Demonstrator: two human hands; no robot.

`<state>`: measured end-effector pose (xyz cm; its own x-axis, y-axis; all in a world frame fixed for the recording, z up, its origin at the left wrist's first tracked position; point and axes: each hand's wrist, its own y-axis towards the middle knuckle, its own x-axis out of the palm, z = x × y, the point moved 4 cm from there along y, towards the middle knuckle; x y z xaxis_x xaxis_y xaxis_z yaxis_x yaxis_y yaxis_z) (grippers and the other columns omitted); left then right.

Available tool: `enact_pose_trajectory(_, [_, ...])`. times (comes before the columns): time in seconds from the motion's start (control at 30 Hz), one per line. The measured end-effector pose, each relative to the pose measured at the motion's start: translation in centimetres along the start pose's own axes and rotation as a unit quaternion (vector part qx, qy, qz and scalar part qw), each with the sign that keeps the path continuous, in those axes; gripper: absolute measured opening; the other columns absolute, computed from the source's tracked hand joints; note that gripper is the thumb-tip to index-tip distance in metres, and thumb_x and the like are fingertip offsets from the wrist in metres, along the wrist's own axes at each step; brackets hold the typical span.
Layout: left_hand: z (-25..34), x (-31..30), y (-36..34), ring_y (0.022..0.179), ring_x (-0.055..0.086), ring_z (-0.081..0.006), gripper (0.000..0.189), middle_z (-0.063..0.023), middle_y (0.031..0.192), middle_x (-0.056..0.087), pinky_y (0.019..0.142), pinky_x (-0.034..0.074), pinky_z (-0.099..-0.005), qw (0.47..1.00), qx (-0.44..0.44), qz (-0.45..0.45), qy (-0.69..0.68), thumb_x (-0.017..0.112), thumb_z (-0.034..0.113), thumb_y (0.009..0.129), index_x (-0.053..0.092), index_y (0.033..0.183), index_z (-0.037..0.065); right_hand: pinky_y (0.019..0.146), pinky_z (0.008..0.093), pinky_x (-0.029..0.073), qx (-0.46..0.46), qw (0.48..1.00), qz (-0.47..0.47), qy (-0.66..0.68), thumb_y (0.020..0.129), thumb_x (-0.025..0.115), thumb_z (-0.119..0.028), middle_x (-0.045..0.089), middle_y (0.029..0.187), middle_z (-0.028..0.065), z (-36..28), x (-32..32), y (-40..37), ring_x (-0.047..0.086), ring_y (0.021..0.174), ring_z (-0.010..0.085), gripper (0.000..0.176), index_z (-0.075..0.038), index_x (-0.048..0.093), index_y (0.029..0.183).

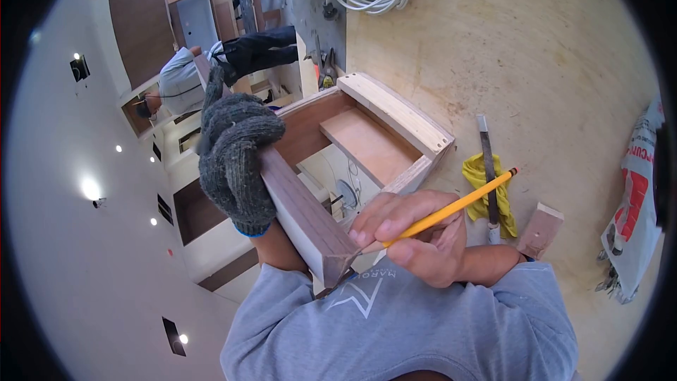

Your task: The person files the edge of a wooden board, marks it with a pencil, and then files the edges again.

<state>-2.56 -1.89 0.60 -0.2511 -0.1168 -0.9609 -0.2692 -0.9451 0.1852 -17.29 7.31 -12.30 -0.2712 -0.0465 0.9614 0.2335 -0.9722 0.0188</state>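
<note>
Bare right hand (416, 236) is pinching pencil (458, 206), tip apparently touching board (303, 215) end; gloved left hand (233, 159) is clenching board farther along.

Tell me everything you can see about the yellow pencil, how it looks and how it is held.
The pencil is long, yellow and looks wooden, with a dark band and reddish end. It slants up to the right. The bare right hand grips its lower part between thumb and fingers; its writing tip, mostly hidden, points at the end of the wooden board.
</note>
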Motion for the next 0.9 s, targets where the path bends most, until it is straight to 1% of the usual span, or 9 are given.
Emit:
enact_pose_trajectory(0.2, [-0.3,0.2,0.0,0.092,0.062,-0.0304,0.037,-0.0139,0.087,0.067,0.096,0.045,-0.0447,1.000,0.011,0.001,0.021,0.051,0.031,0.087,0.070,0.078,0.000,0.093,0.0351,0.051,0.001,1.000,0.015,0.010,0.086,0.060,0.008,0.067,0.105,0.0198,0.3,0.0,-0.3,0.065,0.104,0.0228,0.020,0.005,0.064,0.105])
enact_pose_trajectory(0.3, [-0.1,0.1,0.0,0.092,0.062,-0.0296,0.036,-0.0134,0.089,0.067,0.096,0.044,-0.0452,1.000,0.016,0.003,0.009,0.051,0.029,0.087,0.069,0.079,0.000,0.090,0.0431,0.050,0.009,0.999,0.042,-0.032,0.089,0.062,-0.004,0.067,0.096,0.0198,0.4,0.2,-0.5,0.063,0.099,0.0288,0.017,0.000,0.059,0.105])
enact_pose_trajectory(0.4, [0.8,0.2,0.1,0.090,0.063,-0.0288,0.026,-0.0146,0.088,0.066,0.092,0.046,-0.0414,0.995,0.068,-0.014,0.072,0.053,0.022,0.085,0.065,0.083,-0.001,0.091,0.0433,0.050,-0.004,0.996,0.059,-0.067,0.088,0.064,-0.005,0.066,0.096,0.0204,0.8,-0.1,-0.7,0.063,0.100,0.0287,0.018,0.000,0.059,0.104])
enact_pose_trajectory(0.43, [1.2,0.2,0.2,0.089,0.063,-0.0286,0.022,-0.0153,0.088,0.065,0.089,0.048,-0.0394,0.990,0.095,-0.022,0.104,0.053,0.018,0.084,0.063,0.086,-0.002,0.091,0.0425,0.050,0.007,0.993,0.077,-0.085,0.088,0.063,-0.007,0.067,0.099,0.0196,0.8,0.0,-0.8,0.064,0.101,0.0278,0.018,0.000,0.060,0.105])
enact_pose_trajectory(0.57, [1.4,-0.2,0.8,0.097,0.061,-0.0291,0.032,-0.0151,0.093,0.065,0.097,0.042,-0.0370,0.993,0.076,-0.071,0.048,0.040,0.021,0.092,0.062,0.088,-0.002,0.091,0.0398,0.051,-0.045,0.996,0.062,-0.055,0.092,0.058,-0.009,0.068,0.105,0.0157,1.2,-0.1,-0.5,0.065,0.101,0.0236,0.019,-0.001,0.060,0.109])
enact_pose_trajectory(0.7, [2.0,-0.5,0.7,0.092,0.061,-0.0303,0.031,-0.0147,0.093,0.065,0.093,0.043,-0.0373,0.985,0.143,-0.057,0.076,0.040,0.019,0.094,0.063,0.091,-0.001,0.085,0.0346,0.056,-0.097,0.993,0.074,-0.005,0.093,0.058,-0.005,0.070,0.099,0.0148,1.4,0.2,0.2,0.069,0.091,0.0208,0.016,0.003,0.062,0.107])
enact_pose_trajectory(0.8, [1.1,-0.2,0.8,0.089,0.058,-0.0367,0.033,-0.0182,0.086,0.062,0.097,0.041,-0.0424,0.994,0.106,-0.041,0.005,0.043,0.023,0.094,0.063,0.085,-0.001,0.086,0.0342,0.055,-0.118,0.991,0.065,-0.020,0.092,0.059,-0.005,0.070,0.098,0.0145,1.2,0.3,0.7,0.069,0.091,0.0209,0.016,0.002,0.062,0.107])
enact_pose_trajectory(0.83, [1.1,-0.4,0.8,0.091,0.058,-0.0365,0.025,-0.0177,0.088,0.062,0.092,0.043,-0.0426,0.991,0.118,-0.055,0.021,0.045,0.019,0.095,0.063,0.093,0.001,0.086,0.0338,0.056,-0.128,0.989,0.065,-0.029,0.091,0.061,-0.006,0.070,0.097,0.0139,1.3,0.2,1.0,0.069,0.091,0.0209,0.016,0.001,0.063,0.106])
enact_pose_trajectory(0.9, [-0.1,-0.2,0.8,0.091,0.059,-0.0362,0.018,-0.0171,0.090,0.063,0.091,0.044,-0.0432,0.964,0.248,-0.028,0.086,0.048,0.013,0.094,0.060,0.102,0.002,0.086,0.0336,0.056,-0.147,0.986,0.060,-0.044,0.091,0.061,-0.006,0.070,0.097,0.0132,1.3,0.3,1.5,0.069,0.090,0.0208,0.015,0.001,0.063,0.104])
